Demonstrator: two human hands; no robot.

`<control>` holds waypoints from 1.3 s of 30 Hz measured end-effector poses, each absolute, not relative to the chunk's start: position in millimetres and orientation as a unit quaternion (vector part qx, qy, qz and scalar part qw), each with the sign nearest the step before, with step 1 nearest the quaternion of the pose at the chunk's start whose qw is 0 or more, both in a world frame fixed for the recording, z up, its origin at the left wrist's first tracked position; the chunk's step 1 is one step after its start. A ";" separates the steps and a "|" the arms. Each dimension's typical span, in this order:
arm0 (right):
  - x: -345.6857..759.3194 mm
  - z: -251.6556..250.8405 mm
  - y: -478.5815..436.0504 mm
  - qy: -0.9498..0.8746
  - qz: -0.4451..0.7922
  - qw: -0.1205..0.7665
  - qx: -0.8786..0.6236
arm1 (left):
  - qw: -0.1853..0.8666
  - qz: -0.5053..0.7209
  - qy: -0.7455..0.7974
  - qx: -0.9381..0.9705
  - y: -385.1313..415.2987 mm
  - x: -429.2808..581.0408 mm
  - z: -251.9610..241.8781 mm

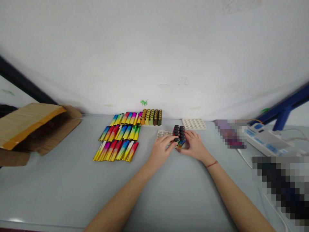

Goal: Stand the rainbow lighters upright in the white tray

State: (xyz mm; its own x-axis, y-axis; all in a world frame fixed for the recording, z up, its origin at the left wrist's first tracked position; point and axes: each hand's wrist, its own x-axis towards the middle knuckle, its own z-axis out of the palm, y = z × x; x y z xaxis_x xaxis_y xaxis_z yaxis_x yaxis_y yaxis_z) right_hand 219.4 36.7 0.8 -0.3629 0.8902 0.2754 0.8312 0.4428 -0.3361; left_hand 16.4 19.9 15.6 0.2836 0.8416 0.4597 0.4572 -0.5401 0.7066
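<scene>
Forward, hands [159, 149] [195, 147] around dark-topped tubes [179, 131]

Left hand [161, 147], right hand [196, 147], both curled inward

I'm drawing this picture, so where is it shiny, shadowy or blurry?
Head view: white glare on the smooth grey table, low at left; head view: dark shadow inside the open brown cardboard box; head view: the small black-topped tubes look soft, and blocky squares hide things at right.
</scene>
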 end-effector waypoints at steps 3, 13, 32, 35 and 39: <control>219.2 1.0 36.6 -0.822 0.070 0.210 -0.525 | 0.209 0.415 0.441 0.768 18.5 17.6 13.5; 220.3 0.3 36.7 -0.825 0.062 0.205 -0.523 | 0.169 0.409 0.440 0.781 16.0 15.6 16.0; 223.0 -0.8 37.7 -0.829 0.071 0.211 -0.513 | 0.018 -0.042 0.722 0.691 9.7 -65.5 77.6; 223.0 -0.8 37.8 -0.829 0.069 0.212 -0.513 | 0.025 -0.044 0.717 0.695 9.6 -69.3 77.1; 222.9 -1.1 37.8 -0.829 0.070 0.210 -0.514 | 0.028 -0.043 0.708 0.704 10.1 -65.4 73.8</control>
